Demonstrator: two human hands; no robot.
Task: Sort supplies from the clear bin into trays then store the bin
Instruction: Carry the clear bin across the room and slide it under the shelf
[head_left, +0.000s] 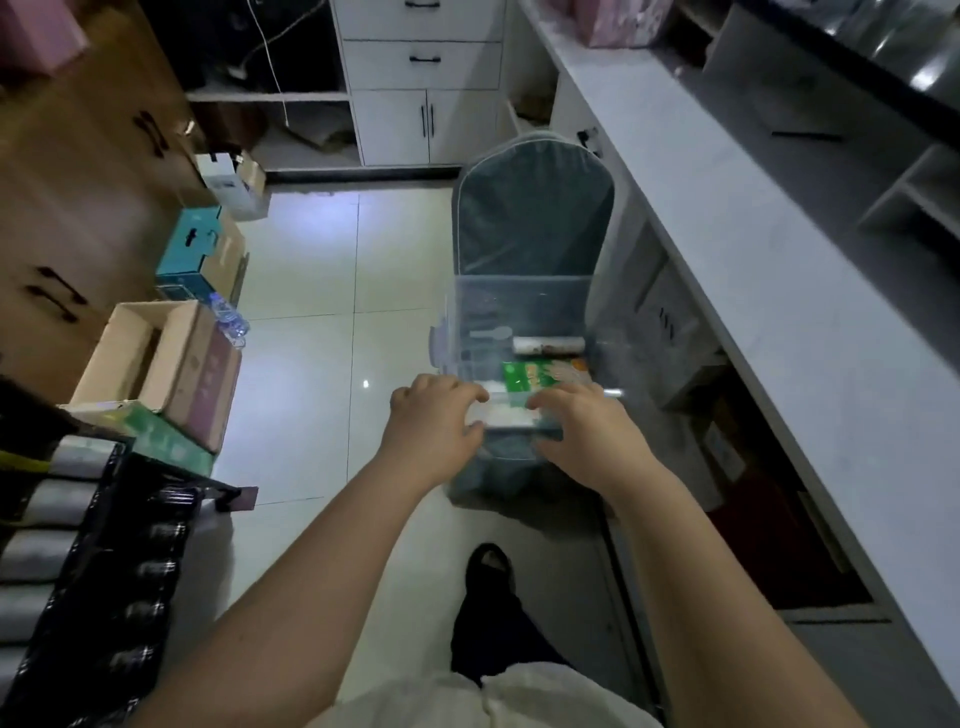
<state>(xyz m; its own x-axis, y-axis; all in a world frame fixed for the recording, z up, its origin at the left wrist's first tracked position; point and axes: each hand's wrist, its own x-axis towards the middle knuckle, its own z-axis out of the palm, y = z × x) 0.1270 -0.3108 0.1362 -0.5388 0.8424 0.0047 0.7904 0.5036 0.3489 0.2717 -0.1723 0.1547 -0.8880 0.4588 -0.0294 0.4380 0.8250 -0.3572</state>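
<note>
A clear plastic bin (519, 306) stands on the seat of a grey-green chair (530, 218). Inside lie a white spoon (491, 333), a white roll (548, 344) and a green packet (524, 375). My left hand (434, 428) grips the bin's near rim on the left, fingers curled over the edge. On the right, my right hand (587, 436) curls its fingers over that same near rim. A small white item (506, 413) shows between the two hands.
A long white counter (779, 270) runs along the right with open shelves below. White drawers (421, 62) stand at the back. Cardboard boxes (156, 358) and a teal box (192, 249) line the left; a black rack (104, 545) sits at lower left. Tiled floor lies between.
</note>
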